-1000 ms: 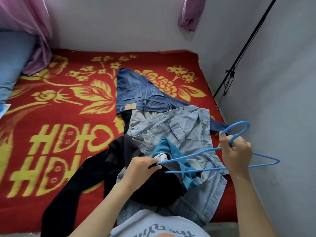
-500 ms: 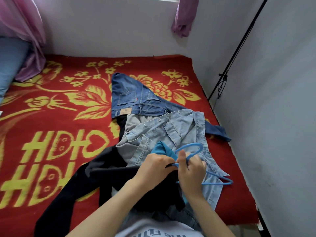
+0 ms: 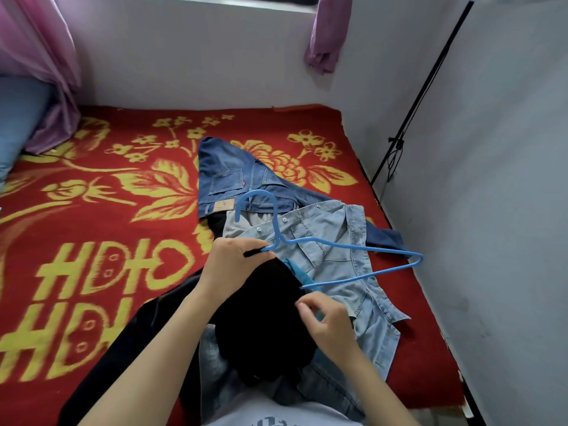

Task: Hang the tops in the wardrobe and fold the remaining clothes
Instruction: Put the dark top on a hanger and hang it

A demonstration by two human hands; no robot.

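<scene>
Your right hand [image 3: 325, 321] has left the one hanger [image 3: 368, 247], seemingly pinching the black top [image 3: 264, 318]; your left hand [image 3: 236, 259] grips both. One jeans [image 3: 227, 179] and one denim shirt [image 3: 325, 222] lie beneath.

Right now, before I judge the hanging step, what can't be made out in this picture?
Head view:
- blue hanger: one end hidden inside the black top.
- teal garment: mostly buried under that top.
- right hand: its own fingers hide whether it pinches cloth.
- wardrobe: outside the frame.
</scene>
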